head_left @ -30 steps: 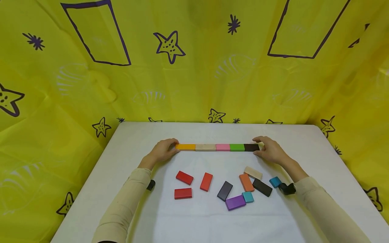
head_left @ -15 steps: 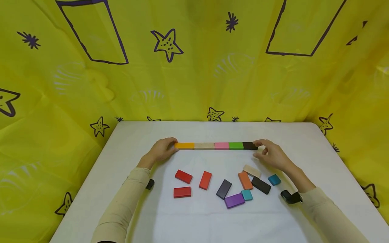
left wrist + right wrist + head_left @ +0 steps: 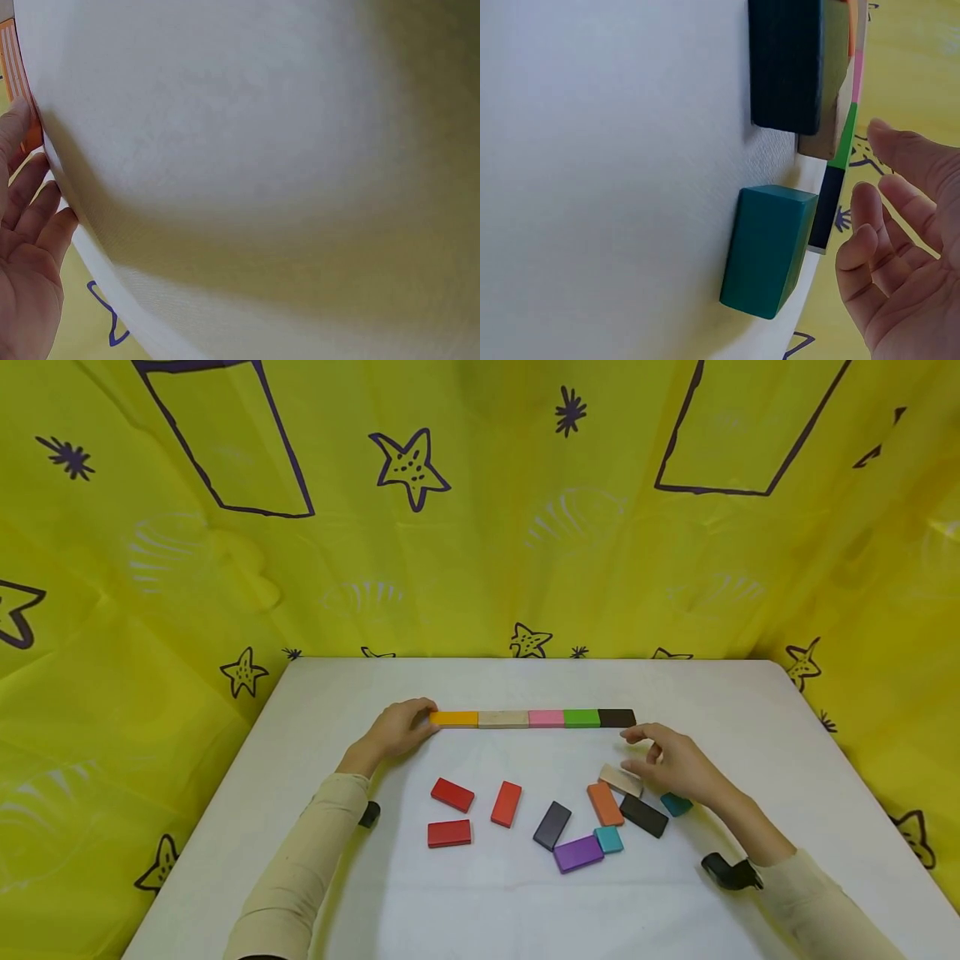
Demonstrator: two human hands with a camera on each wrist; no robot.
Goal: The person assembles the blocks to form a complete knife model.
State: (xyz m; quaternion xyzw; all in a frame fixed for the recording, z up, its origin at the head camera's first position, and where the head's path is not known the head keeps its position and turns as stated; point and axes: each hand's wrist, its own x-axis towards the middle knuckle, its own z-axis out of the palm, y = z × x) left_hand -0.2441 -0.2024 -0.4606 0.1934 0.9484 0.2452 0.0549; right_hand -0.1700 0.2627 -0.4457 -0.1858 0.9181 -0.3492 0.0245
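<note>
A straight row lies across the back of the table: an orange block (image 3: 457, 719), a beige block (image 3: 504, 719), a pink block (image 3: 546, 718), a green block (image 3: 581, 718) and a black block (image 3: 617, 718), end to end. My left hand (image 3: 397, 728) pinches the orange block's left end between thumb and fingers. My right hand (image 3: 678, 766) is off the row, in front of its black end, fingers loosely bent and holding nothing. Below that hand lies a teal block (image 3: 765, 251), partly hidden by it in the head view. A loose beige block (image 3: 618, 779) is just left of it.
Nearer the front lie several loose blocks: red blocks (image 3: 452, 795) at left, a dark grey block (image 3: 552, 825), a purple block (image 3: 579, 854), a small turquoise block (image 3: 609, 839), an orange-red block (image 3: 605, 803) and a black block (image 3: 643, 816). A yellow patterned cloth (image 3: 480, 568) surrounds the table.
My right hand has let go of the row's black end and moved back towards me and slightly right. The left hand stays at the orange block.
</note>
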